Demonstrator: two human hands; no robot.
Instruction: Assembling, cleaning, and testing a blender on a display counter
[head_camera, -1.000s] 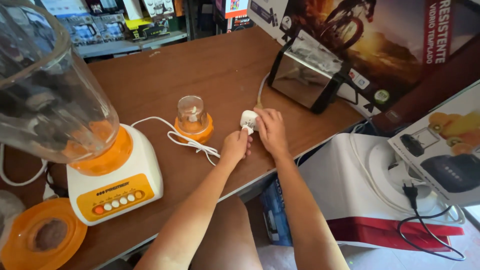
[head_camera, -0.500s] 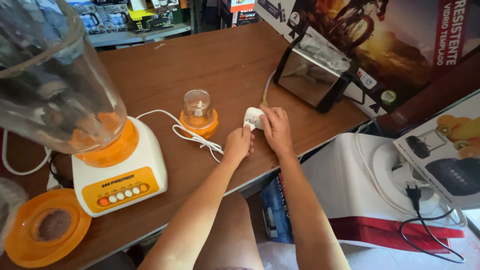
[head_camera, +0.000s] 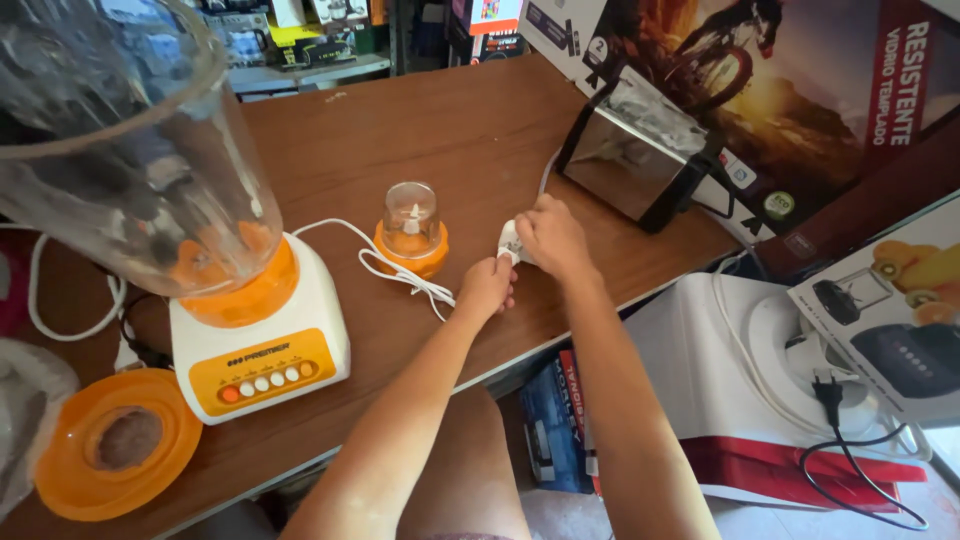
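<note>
At the far left edge of the brown wooden table (head_camera: 420, 130) lies an orange blender lid (head_camera: 110, 455), flat on the surface near the front corner. Just beside it to the right stands a white blender base (head_camera: 262, 345) with an orange control panel and a row of small buttons; a large clear jar (head_camera: 120, 150) sits on top of it, rising close to the camera. A white cord (head_camera: 385, 265) runs from the base across the table, partly bundled in loops, and ends near the hands. Behind the cord stands a small grinder cup (head_camera: 411, 232), a clear dome on an orange collar, upright and apart from the blender.

Right of the cup, the left hand (head_camera: 487, 287) rests on the table with its fingers curled down where the cord arrives; whether it pinches the cord cannot be told. Just beside it, the right hand (head_camera: 552, 236) is closed around a white plug (head_camera: 509, 243), of which only a small part shows between the fingers. The two hands almost touch, near the table's front edge.

Further right, at the back of the table, a shiny metal toaster (head_camera: 640, 150) stands tilted against a large printed box (head_camera: 800, 90). Below the table edge to the right lies a white appliance box (head_camera: 740, 400), with a black cable (head_camera: 850, 450) and plug draped over it.
</note>
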